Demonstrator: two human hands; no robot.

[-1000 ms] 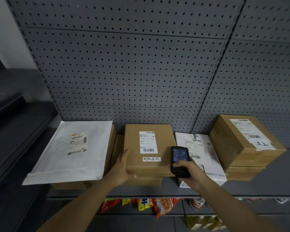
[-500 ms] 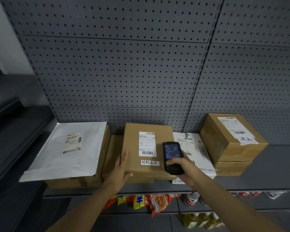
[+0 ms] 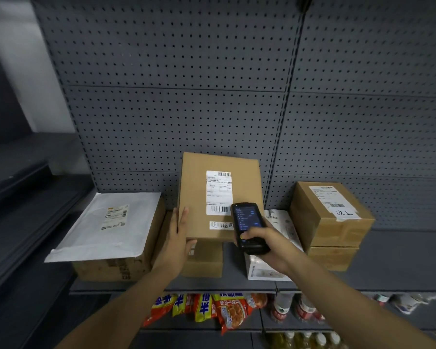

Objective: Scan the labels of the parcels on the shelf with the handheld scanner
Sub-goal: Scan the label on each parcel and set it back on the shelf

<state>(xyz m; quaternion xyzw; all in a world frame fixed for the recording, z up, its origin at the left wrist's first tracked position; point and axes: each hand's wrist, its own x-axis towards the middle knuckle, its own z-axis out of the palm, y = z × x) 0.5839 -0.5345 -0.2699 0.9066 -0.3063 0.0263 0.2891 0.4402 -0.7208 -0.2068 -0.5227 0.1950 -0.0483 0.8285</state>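
A flat brown cardboard parcel (image 3: 199,197) stands tilted up on its front edge, its white label (image 3: 218,192) facing me. My left hand (image 3: 178,238) grips its lower left corner, thumb on the front. My right hand (image 3: 262,239) holds a black handheld scanner (image 3: 247,226) with a lit screen just below and to the right of the label's barcode. Under the lifted parcel lies another brown box (image 3: 204,260). A white padded mailer (image 3: 106,225) lies on a box at the left, a white parcel (image 3: 282,222) lies behind my right hand, and two stacked brown boxes (image 3: 330,217) stand at the right.
The parcels sit on a grey shelf (image 3: 400,260) backed by grey pegboard (image 3: 186,84). The shelf below holds snack bags (image 3: 212,311) and bottles (image 3: 295,311). Dark shelving (image 3: 15,210) runs along the left.
My left hand has tipped the middle parcel up from lying flat, so its label faces me. The scanner has stayed close to the label's lower right. The camera has moved closer.
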